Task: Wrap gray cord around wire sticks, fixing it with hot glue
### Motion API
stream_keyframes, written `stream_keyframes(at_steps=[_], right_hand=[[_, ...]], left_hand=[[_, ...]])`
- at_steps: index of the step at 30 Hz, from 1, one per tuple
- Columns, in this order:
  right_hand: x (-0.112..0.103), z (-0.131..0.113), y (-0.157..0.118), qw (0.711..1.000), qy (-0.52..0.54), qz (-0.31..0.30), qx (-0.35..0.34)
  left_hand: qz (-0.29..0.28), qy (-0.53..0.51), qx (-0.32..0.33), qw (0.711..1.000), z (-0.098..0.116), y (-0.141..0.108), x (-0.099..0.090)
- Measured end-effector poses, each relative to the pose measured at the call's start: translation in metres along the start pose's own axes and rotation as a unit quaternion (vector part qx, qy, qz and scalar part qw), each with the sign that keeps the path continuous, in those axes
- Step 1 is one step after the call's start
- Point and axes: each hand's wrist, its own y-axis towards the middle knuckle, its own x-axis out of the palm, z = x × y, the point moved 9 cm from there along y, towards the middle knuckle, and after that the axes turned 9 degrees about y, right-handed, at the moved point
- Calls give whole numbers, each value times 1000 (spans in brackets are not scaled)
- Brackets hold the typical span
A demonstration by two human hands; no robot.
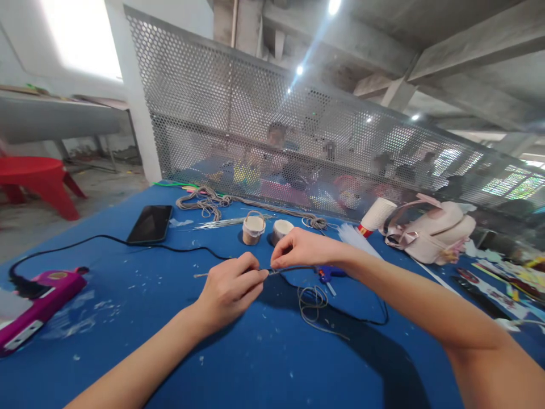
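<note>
My left hand (232, 286) pinches a thin grey cord (201, 276) whose short end sticks out to the left past the fingers. Close beside it, my right hand (300, 248) has its fingertips closed on the same strand. Further right, a loose tangle of the cord (313, 304) lies on the blue table. Beyond my hands stand two small cord-wrapped cups; the left cup (254, 228) has a handle loop, while the right cup (281, 230) is partly hidden by my right hand. A blue glue gun (330, 273) lies under my right forearm.
Bundles of grey cord (204, 201) and thin metal wires (232, 222) lie toward the back. A phone (150, 223), a magenta power strip (42, 301) and a black cable occupy the left. A stack of paper cups (378, 215) and a pink backpack (434, 230) stand right, before a perforated metal screen (238, 108).
</note>
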Motion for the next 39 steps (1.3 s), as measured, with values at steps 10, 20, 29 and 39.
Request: stream_keyframes(at_steps=[10,20,29,39], right_hand=[[37,50,5,925,349,-70,134],[29,30,-8,969,224,86,66],[8,-3,-9,996,-62,52,-38],[10,27,4,989,121,-47,76]], left_hand=[[53,-125,-173,976,-25,-6,0],[27,144,-99,984,-9,-11,4],[-23,158,38,986,8,-3,7],[-16,-83,-41,996,-5,-2,4]])
